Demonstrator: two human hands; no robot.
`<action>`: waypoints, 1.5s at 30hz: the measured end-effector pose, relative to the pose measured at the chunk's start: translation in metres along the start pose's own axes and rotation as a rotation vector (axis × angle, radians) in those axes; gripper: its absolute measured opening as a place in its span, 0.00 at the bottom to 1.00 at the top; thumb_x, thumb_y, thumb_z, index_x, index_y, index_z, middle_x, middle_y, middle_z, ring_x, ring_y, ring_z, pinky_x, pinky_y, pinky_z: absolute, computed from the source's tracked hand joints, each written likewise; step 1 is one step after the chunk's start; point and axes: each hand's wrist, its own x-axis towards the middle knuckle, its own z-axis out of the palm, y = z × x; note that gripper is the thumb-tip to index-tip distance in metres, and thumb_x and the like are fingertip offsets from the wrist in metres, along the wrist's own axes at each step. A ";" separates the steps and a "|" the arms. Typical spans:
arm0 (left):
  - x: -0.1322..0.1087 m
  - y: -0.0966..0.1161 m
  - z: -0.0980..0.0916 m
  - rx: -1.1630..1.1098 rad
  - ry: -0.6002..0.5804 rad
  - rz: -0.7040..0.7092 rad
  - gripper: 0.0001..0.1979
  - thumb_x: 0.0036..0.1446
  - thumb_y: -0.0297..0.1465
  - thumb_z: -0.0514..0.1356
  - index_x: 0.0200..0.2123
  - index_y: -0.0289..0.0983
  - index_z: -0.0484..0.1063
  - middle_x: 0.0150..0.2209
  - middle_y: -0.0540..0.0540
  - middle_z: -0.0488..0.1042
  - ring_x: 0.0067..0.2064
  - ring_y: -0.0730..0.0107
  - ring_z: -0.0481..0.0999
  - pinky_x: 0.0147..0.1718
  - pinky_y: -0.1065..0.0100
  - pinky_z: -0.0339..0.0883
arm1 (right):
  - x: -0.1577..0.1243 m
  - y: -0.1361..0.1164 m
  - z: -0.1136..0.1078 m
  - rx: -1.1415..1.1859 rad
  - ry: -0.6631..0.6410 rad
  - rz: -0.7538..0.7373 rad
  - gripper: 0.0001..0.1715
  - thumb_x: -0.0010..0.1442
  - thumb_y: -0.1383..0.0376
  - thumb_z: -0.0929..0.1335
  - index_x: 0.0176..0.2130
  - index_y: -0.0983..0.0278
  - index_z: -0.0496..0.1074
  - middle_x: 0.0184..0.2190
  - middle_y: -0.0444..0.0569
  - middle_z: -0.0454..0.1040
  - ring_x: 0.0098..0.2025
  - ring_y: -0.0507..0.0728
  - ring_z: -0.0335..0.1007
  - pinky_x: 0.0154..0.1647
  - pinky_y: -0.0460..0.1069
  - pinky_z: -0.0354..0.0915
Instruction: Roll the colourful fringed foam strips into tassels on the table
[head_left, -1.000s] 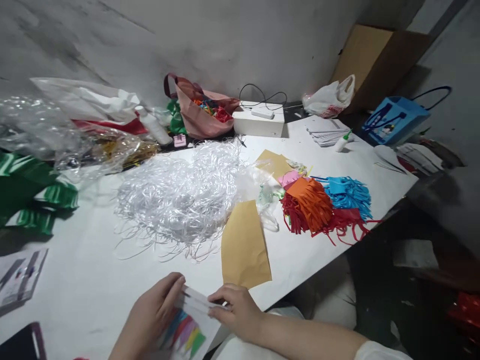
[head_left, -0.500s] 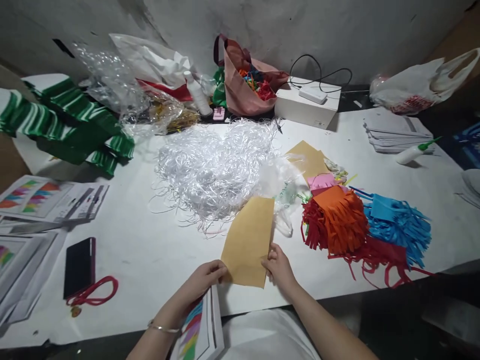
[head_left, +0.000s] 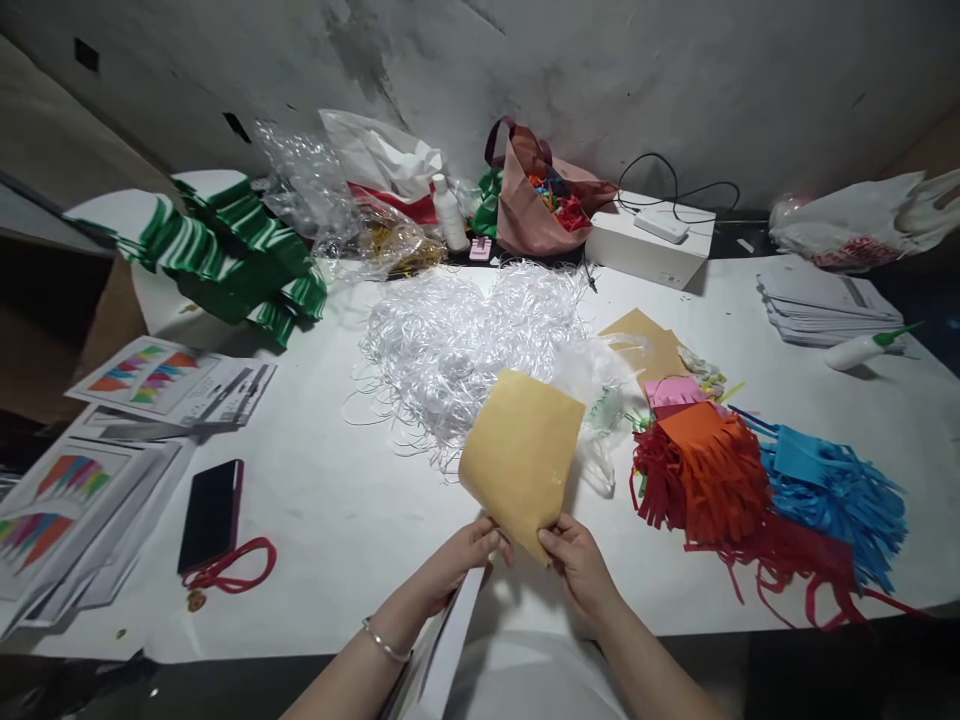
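A sheet of brown kraft paper [head_left: 521, 450] is lifted and tilted over the table, its lower edge towards me. My right hand [head_left: 581, 565] pinches its lower right corner between thumb and fingers. My left hand [head_left: 472, 555] is at the paper's lower left edge, its fingers curled round the top of a white stack of sheets [head_left: 450, 645] at the table's front edge. Whether the left fingers also grip the brown paper is hard to see. Behind the paper lies a large heap of shiny white string [head_left: 465, 340], with a clear plastic bag [head_left: 600, 385] beside it.
Orange tassel fringe [head_left: 709, 455] and blue tassel fringe [head_left: 832, 480] lie to the right. A phone [head_left: 210, 515] and printed sheets [head_left: 90, 480] are at the left, below green-and-white bundles [head_left: 240, 260]. A glue bottle [head_left: 862, 348], a white box [head_left: 652, 245] and a pink bag [head_left: 536, 205] stand farther back.
The brown paper has turned and tilted up, its lower end drawn towards me. My right hand has shifted to its bottom corner. My left hand has closed over the white stack. The view has swung left.
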 end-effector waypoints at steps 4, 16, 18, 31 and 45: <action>-0.009 0.007 0.002 0.021 0.070 0.045 0.29 0.52 0.56 0.59 0.29 0.31 0.74 0.28 0.45 0.74 0.19 0.79 0.60 0.16 0.73 0.50 | -0.008 -0.001 0.013 -0.085 -0.083 0.028 0.20 0.51 0.54 0.75 0.39 0.65 0.75 0.27 0.45 0.74 0.26 0.51 0.66 0.25 0.44 0.57; -0.034 0.021 0.001 0.015 0.146 0.146 0.28 0.52 0.53 0.61 0.24 0.30 0.74 0.26 0.44 0.74 0.19 0.77 0.62 0.15 0.72 0.51 | -0.023 -0.031 0.046 -1.224 -0.016 -0.961 0.14 0.63 0.68 0.68 0.48 0.56 0.73 0.43 0.50 0.73 0.46 0.61 0.68 0.48 0.59 0.62; -0.037 0.022 -0.001 0.005 0.115 0.149 0.28 0.51 0.53 0.62 0.24 0.30 0.73 0.25 0.45 0.74 0.17 0.78 0.61 0.14 0.73 0.50 | -0.021 -0.032 0.056 -1.229 -0.031 -0.980 0.13 0.63 0.69 0.68 0.48 0.57 0.73 0.39 0.49 0.74 0.42 0.59 0.68 0.45 0.58 0.62; -0.046 0.025 0.000 0.050 0.021 0.109 0.29 0.55 0.55 0.56 0.21 0.34 0.68 0.14 0.53 0.61 0.14 0.79 0.56 0.13 0.72 0.46 | -0.024 -0.036 0.059 -1.163 -0.106 -1.016 0.12 0.63 0.72 0.67 0.43 0.56 0.75 0.32 0.43 0.75 0.33 0.53 0.71 0.52 0.60 0.58; -0.047 0.036 0.015 0.035 0.124 -0.003 0.30 0.48 0.58 0.59 0.16 0.37 0.63 0.10 0.56 0.57 0.14 0.79 0.50 0.17 0.69 0.40 | -0.034 -0.037 0.057 -1.338 -0.085 -1.278 0.16 0.61 0.77 0.64 0.44 0.60 0.73 0.31 0.44 0.77 0.35 0.55 0.71 0.56 0.59 0.55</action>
